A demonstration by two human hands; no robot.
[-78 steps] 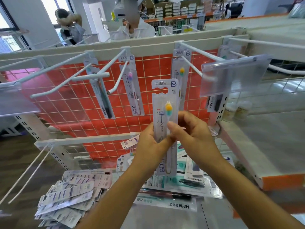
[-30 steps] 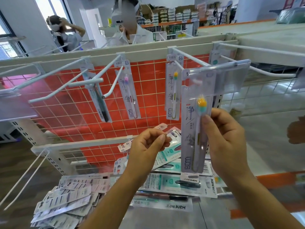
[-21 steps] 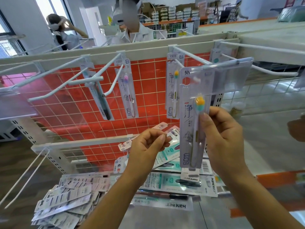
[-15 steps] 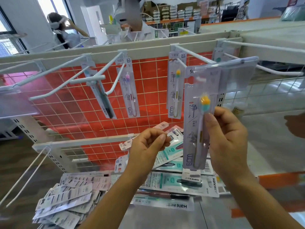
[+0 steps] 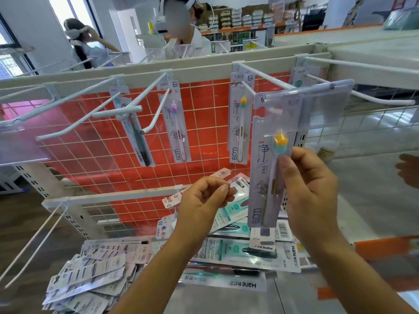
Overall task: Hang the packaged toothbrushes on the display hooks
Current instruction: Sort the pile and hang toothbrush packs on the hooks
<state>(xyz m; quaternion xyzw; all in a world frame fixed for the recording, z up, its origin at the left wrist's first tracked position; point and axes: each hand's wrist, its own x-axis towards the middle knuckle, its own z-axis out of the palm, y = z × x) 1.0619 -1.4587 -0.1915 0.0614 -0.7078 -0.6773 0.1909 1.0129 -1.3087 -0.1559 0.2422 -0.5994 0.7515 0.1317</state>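
Here, a steel-grey counter fills the bottom of the frame. Many toothbrush packs lie on it: a loose pile at lower left and larger teal packs in the lower middle. Above it stands a red panel with a white wire grid. From a cream rail along its top, white hooks reach toward the camera. Three hung packs are against the grid. Behind the rail, at the top of the frame, are two persons and far shelves of goods.

The pack is right of centre, in the air in front of the grid. It is upright, with its long axis vertical and its printed face to the camera. The yellow and teal brush head is up and the handle is down. Its top is behind the clear label plate at the front end of a hook; I cannot tell if its hole is on the wire. The right hand pinches the pack, with the thumb on the front just under the brush head and the fingers behind. The left hand, mid-frame, has its fingers curled in and the thumb at the forefinger. It holds nothing and is apart from the pack.
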